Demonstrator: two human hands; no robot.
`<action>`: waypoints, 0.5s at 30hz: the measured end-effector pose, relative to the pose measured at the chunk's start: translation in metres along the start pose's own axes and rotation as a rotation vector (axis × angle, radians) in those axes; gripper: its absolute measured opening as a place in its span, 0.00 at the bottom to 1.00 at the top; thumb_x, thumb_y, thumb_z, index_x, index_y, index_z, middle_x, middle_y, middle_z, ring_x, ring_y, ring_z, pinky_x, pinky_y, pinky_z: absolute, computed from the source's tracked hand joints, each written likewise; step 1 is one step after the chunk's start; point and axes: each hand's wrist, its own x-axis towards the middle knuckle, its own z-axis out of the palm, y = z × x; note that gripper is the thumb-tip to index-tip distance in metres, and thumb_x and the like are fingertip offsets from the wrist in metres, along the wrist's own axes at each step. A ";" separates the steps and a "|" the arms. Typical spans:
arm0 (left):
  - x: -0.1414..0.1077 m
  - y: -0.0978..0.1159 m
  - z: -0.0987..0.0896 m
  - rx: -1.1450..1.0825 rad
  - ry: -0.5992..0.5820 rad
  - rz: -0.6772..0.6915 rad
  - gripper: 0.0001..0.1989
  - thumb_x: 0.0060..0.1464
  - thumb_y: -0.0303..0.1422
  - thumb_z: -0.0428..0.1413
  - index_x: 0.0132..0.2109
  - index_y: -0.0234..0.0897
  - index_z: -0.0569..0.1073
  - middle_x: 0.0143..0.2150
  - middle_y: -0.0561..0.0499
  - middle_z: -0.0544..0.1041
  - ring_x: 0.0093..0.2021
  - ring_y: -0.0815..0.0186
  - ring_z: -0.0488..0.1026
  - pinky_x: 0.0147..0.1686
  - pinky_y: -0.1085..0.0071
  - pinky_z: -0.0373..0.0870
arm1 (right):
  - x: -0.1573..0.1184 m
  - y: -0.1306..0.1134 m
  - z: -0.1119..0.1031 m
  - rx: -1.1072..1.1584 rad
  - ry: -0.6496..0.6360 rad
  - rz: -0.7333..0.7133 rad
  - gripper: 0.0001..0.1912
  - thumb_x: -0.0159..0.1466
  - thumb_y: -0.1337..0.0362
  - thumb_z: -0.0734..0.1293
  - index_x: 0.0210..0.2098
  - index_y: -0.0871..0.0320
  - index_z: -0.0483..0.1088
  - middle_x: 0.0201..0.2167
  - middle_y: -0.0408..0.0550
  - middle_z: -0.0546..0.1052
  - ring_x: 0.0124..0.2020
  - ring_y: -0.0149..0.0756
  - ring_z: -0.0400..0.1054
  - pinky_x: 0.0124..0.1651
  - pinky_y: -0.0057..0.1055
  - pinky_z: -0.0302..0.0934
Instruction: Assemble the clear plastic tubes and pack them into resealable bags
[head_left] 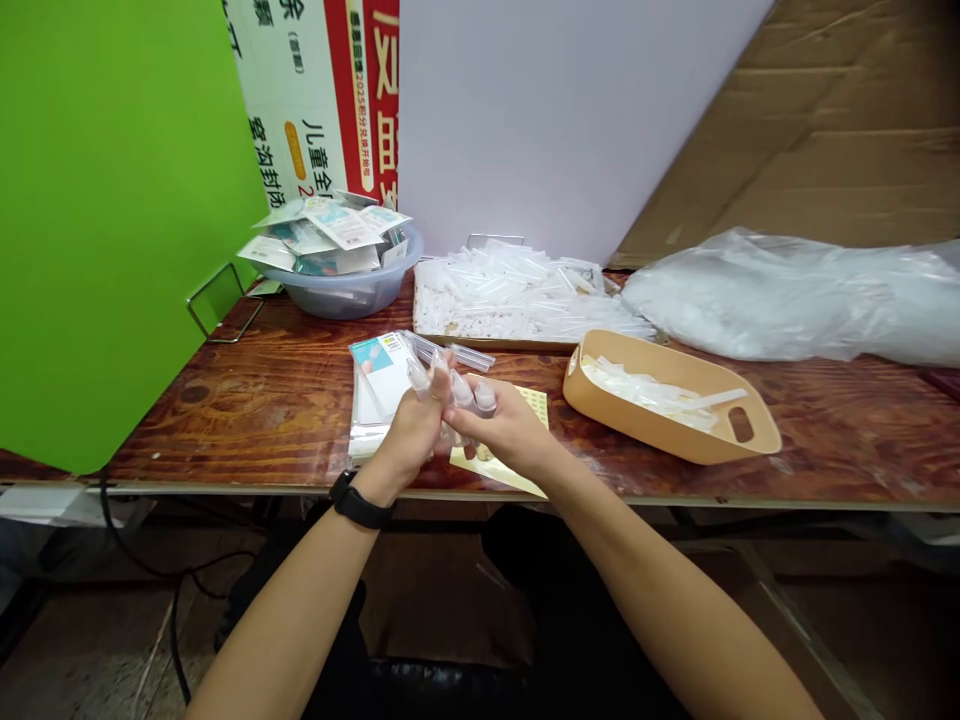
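Both hands meet near the table's front edge around several small clear plastic bottles (462,390) with pointed tips. My left hand (414,425), with a black band on its wrist, is closed round the bottles on the left side. My right hand (506,428) wraps the ones on the right, its thumb reaching toward the left hand. Beneath and left of the hands lies a stack of white and blue printed cards (371,385) in clear bags. A yellow sticker sheet (536,403) is partly hidden under the right hand. Clear tubes (472,357) rest just behind the hands.
A blue bowl (352,297) of packaged cards stands at the back left, beside a green panel (112,220). Behind the hands is a tray (487,342) heaped with clear tubes. To the right are an orange basket (637,420) with white strips and a large plastic bag (780,295).
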 end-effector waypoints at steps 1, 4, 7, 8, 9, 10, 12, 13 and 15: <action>0.000 -0.002 0.002 -0.012 -0.012 0.007 0.44 0.45 0.63 0.48 0.59 0.35 0.64 0.41 0.42 0.78 0.38 0.58 0.77 0.27 0.71 0.74 | -0.001 0.000 0.001 -0.025 0.020 0.008 0.14 0.52 0.59 0.70 0.26 0.59 0.62 0.18 0.38 0.68 0.16 0.26 0.62 0.17 0.23 0.58; 0.000 -0.008 0.005 -0.017 -0.004 0.000 0.44 0.46 0.65 0.44 0.58 0.34 0.63 0.48 0.39 0.75 0.43 0.57 0.76 0.31 0.69 0.76 | -0.006 -0.003 0.005 -0.080 0.068 0.018 0.10 0.50 0.63 0.69 0.27 0.58 0.63 0.18 0.36 0.66 0.16 0.25 0.59 0.15 0.22 0.55; -0.002 -0.011 0.004 0.090 0.081 0.044 0.42 0.50 0.61 0.47 0.62 0.36 0.54 0.60 0.36 0.66 0.55 0.55 0.70 0.44 0.64 0.74 | -0.009 -0.009 0.001 -0.172 0.113 -0.007 0.09 0.50 0.63 0.67 0.28 0.59 0.63 0.19 0.37 0.66 0.16 0.24 0.57 0.18 0.23 0.55; -0.003 -0.011 0.003 0.133 0.115 0.107 0.42 0.51 0.59 0.48 0.64 0.37 0.51 0.63 0.36 0.62 0.58 0.55 0.67 0.48 0.62 0.72 | -0.008 -0.010 -0.005 -0.256 0.152 -0.019 0.09 0.51 0.62 0.67 0.29 0.59 0.64 0.20 0.38 0.67 0.17 0.25 0.58 0.20 0.23 0.55; -0.004 -0.010 0.001 0.174 0.146 0.192 0.42 0.52 0.58 0.48 0.65 0.39 0.48 0.65 0.36 0.58 0.60 0.55 0.65 0.52 0.60 0.69 | -0.006 -0.010 -0.013 -0.387 0.215 -0.020 0.10 0.52 0.61 0.66 0.30 0.59 0.65 0.21 0.40 0.69 0.19 0.26 0.60 0.23 0.24 0.56; -0.005 -0.009 0.000 0.215 0.170 0.288 0.41 0.53 0.57 0.48 0.65 0.40 0.47 0.67 0.35 0.55 0.61 0.55 0.64 0.54 0.58 0.67 | -0.003 -0.009 -0.024 -0.566 0.293 -0.009 0.10 0.53 0.60 0.66 0.31 0.60 0.66 0.23 0.42 0.71 0.22 0.29 0.62 0.25 0.26 0.56; -0.008 -0.006 -0.004 0.299 0.198 0.462 0.38 0.55 0.55 0.48 0.64 0.41 0.48 0.66 0.35 0.55 0.60 0.55 0.65 0.56 0.55 0.64 | 0.006 -0.004 -0.051 -1.073 0.469 0.119 0.10 0.57 0.61 0.64 0.35 0.61 0.68 0.28 0.49 0.75 0.27 0.35 0.67 0.29 0.28 0.56; -0.010 -0.004 -0.005 0.343 0.202 0.527 0.36 0.56 0.54 0.47 0.64 0.40 0.49 0.66 0.35 0.56 0.59 0.55 0.66 0.56 0.54 0.64 | 0.012 -0.001 -0.065 -1.355 0.513 0.220 0.11 0.58 0.63 0.62 0.38 0.62 0.69 0.31 0.54 0.76 0.31 0.40 0.69 0.30 0.30 0.56; -0.014 -0.001 -0.009 0.424 0.196 0.607 0.33 0.57 0.52 0.47 0.63 0.40 0.51 0.64 0.34 0.58 0.58 0.54 0.67 0.54 0.54 0.65 | 0.024 0.007 -0.087 -1.641 0.462 0.338 0.12 0.60 0.65 0.60 0.41 0.63 0.69 0.36 0.59 0.77 0.36 0.46 0.71 0.33 0.32 0.57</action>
